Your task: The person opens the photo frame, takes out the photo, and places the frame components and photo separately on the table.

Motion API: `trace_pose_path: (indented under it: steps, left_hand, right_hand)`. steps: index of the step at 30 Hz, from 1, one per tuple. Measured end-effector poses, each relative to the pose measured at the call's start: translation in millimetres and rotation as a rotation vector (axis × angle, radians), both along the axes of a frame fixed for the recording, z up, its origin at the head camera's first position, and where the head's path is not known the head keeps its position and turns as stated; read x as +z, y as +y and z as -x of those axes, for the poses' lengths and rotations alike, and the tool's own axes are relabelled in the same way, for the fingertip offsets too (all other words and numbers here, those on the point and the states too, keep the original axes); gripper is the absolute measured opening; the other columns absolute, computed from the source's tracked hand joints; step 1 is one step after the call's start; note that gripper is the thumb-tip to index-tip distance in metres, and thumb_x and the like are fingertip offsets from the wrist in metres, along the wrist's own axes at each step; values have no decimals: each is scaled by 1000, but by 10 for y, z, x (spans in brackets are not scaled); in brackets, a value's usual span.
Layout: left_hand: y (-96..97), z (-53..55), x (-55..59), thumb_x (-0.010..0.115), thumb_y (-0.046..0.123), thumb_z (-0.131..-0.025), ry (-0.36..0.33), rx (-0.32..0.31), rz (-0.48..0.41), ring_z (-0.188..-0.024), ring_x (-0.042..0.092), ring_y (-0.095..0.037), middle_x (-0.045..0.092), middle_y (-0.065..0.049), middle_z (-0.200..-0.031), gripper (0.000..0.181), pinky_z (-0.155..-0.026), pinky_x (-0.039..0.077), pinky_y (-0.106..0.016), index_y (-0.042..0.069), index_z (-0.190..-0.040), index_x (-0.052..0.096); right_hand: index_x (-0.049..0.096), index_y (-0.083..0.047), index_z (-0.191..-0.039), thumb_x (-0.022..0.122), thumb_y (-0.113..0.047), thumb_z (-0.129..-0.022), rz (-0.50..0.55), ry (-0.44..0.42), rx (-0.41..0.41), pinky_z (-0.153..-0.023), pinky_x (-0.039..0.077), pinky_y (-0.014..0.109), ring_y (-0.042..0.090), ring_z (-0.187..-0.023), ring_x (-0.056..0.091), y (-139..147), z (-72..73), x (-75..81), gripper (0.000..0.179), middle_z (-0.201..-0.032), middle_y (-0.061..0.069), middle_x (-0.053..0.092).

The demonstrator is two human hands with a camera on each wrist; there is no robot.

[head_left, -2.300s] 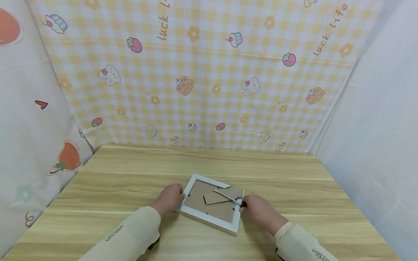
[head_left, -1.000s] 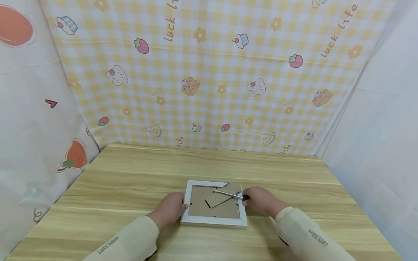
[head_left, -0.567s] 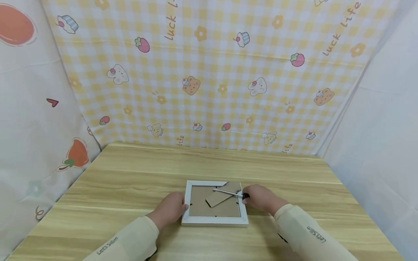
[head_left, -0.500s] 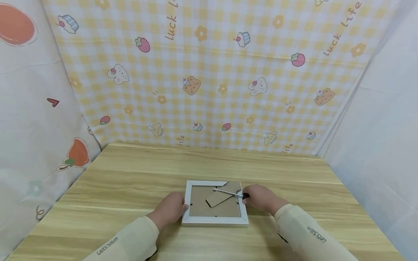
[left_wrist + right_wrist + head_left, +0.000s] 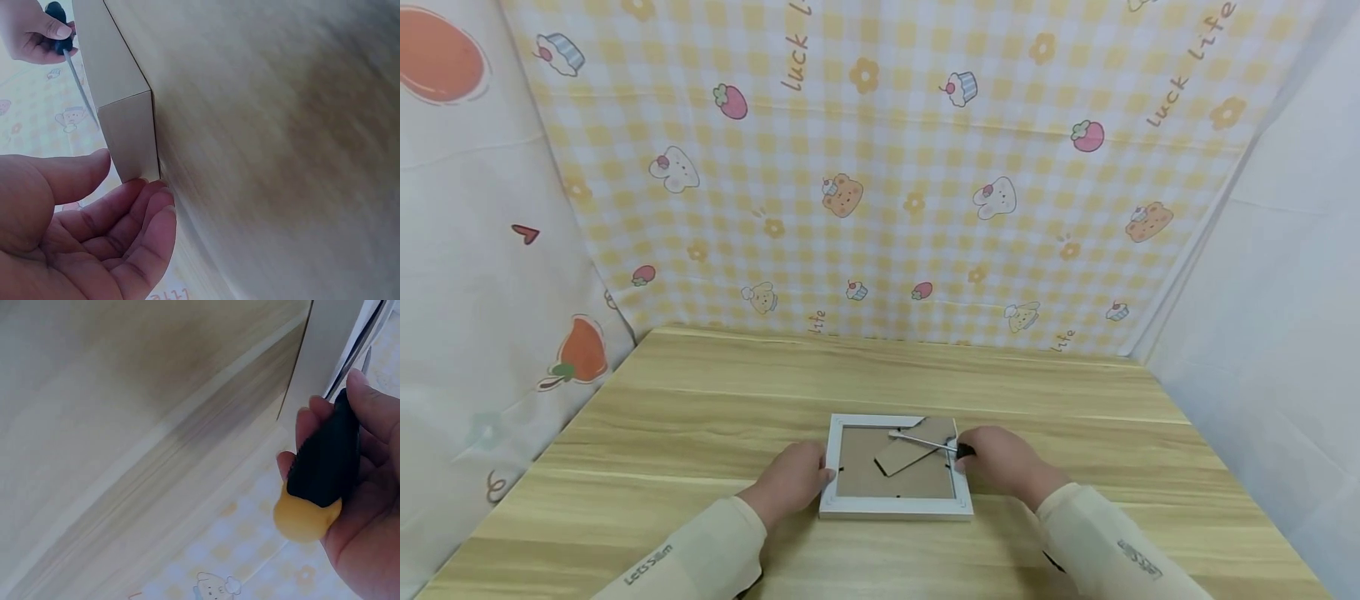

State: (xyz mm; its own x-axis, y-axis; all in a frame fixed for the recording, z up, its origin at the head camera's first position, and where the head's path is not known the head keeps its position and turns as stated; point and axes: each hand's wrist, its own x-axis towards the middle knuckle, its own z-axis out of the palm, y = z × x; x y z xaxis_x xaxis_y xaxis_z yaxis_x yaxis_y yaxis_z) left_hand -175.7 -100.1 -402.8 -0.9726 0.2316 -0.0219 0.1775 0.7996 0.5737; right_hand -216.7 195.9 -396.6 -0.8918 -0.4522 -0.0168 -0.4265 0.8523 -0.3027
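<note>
Closed in behind by a yellow-checked curtain (image 5: 880, 167) with cartoon prints and at the sides by pale cloth hangings (image 5: 1262, 292), above a wood-grained surface (image 5: 700, 400). Find a white picture frame (image 5: 895, 507) there, towards the near side and about midway across, lying back up, long axis running left to right, nearly square to the person. Within its rim, see a brown backing board (image 5: 859, 454), small dark tabs (image 5: 898, 497) along the inner edges, and a brown flap (image 5: 898, 457) slanting from the far right corner towards the middle. Pinched at its left edge by the left grip (image 5: 788, 481), with thumb on top and curled fingertips beneath, closed down to about the thickness of the rim. In the right grip (image 5: 1002, 458), see a screwdriver (image 5: 925, 444), with its black handle (image 5: 325, 450) caught between thumb and curled fingers and its yellow butt (image 5: 306, 515) uncovered. Placed right at the frame's right edge, perhaps touching, but hard to confirm. Probably hinging, for any coming move, on the line out of the right grip: running leftward and slightly away, crossing the flap at an angle instead of following its slant, ending near the far inner edge. Much nearer to the flap with the right grip than with the left. Impossible to tell between a tip resting on the brown board and one held just above it
</note>
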Motion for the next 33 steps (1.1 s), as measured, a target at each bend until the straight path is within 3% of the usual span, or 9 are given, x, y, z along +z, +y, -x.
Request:
trace_pose_path:
  steps: [4, 7, 11, 15, 21, 28, 33]
  left_hand:
    - [-1, 15, -15, 66, 6, -89, -4, 5, 3, -57, 43, -14, 48, -1, -61, 23, -53, 38, -28, 5, -70, 54]
    - [-1, 28, -22, 66, 6, -89, -11, 8, -6, -58, 44, -14, 49, -1, -62, 21, -53, 38, -28, 5, -71, 55]
    - [-1, 41, -29, 66, 5, -88, -9, 3, -21, -59, 45, -15, 50, 0, -63, 19, -55, 39, -28, 4, -72, 56]
    - [-6, 47, -31, 68, 4, -87, 2, -1, -21, -60, 44, -15, 49, -1, -63, 21, -55, 39, -28, 5, -71, 54]
    - [-12, 50, -19, 68, 5, -87, -14, 6, -30, -60, 44, -15, 48, -1, -63, 21, -55, 38, -28, 5, -71, 54]
    - [-20, 53, -34, 67, 5, -87, -24, 7, -49, -59, 44, -15, 47, -1, -62, 22, -54, 37, -28, 5, -70, 54]
    - [-26, 53, -44, 67, 6, -88, -25, 6, -55, -57, 44, -14, 47, -1, -60, 25, -53, 37, -27, 6, -68, 52]
  right_hand:
    - [60, -15, -77, 73, -16, -84, -8, 54, 57, -58, 39, 26, 8, -63, 45, -24, -13, -22, 15, -68, -9, 52]
    - [66, -12, -86, 73, -19, -84, -24, 74, 86, -61, 44, 26, 6, -68, 49, -59, -37, -20, 10, -76, -9, 58]
    - [69, -8, -97, 72, -20, -84, -46, 110, 112, -63, 48, 27, 5, -71, 52, -116, -83, -10, 18, -82, -7, 63]
    - [70, -9, -99, 71, -22, -86, -97, 176, 139, -65, 50, 26, 5, -73, 54, -189, -132, 4, 18, -84, -6, 64]
    - [69, -8, -102, 69, -25, -88, -168, 177, 158, -63, 50, 26, 7, -71, 54, -314, -205, 64, 22, -81, -6, 60]
    - [69, -9, -98, 70, -27, -88, -222, 206, 203, -58, 49, 25, 6, -66, 52, -424, -218, 119, 20, -77, -6, 59]
    - [66, -11, -88, 69, -26, -89, -222, 178, 213, -56, 46, 25, 4, -61, 46, -490, -228, 159, 15, -72, -8, 54]
